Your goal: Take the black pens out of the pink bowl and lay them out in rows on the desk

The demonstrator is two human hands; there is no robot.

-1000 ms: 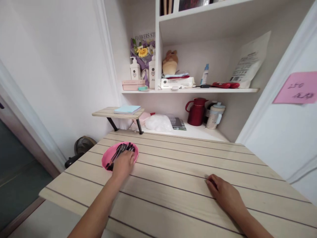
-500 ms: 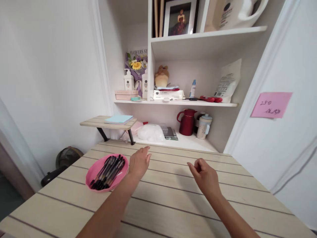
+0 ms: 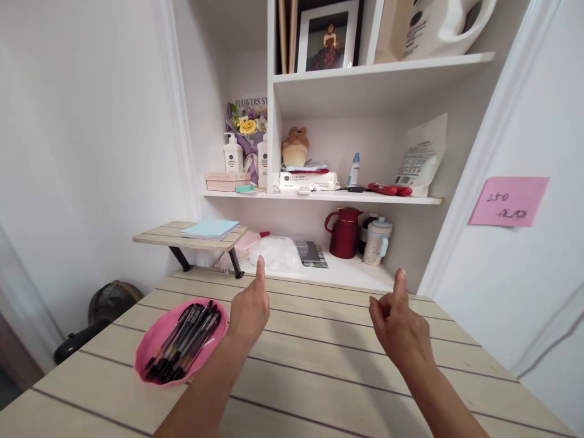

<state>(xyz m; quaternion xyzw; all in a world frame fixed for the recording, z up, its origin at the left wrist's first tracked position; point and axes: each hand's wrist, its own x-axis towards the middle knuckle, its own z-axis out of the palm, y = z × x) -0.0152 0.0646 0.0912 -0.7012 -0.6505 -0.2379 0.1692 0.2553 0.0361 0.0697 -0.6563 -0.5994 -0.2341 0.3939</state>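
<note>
My left hand (image 3: 249,307) hovers over the table (image 3: 292,380), just right of a pink dish (image 3: 148,340). Its index finger points up and away, the other fingers look curled, and I see nothing in it. Black pens (image 3: 187,340), several of them, lie slanted in the dish, caps toward me. Over the right part of the table is my right hand (image 3: 404,325), index finger stretched out and thumb apart from it. It holds nothing that I can see. Neither hand touches the dish or the pens.
A small raised stand (image 3: 155,234) bears light blue paper (image 3: 212,229) at the back left. Behind the table, a white shelf unit holds a red jug (image 3: 344,234), a pale cup (image 3: 376,242) and a white plastic bag (image 3: 276,254). A pink note (image 3: 508,202) sticks to the right wall.
Both index fingers have straightened and now point up. My right hand sits farther right and looks larger. The view has shifted slightly, so the dish appears lower and more to the left.
</note>
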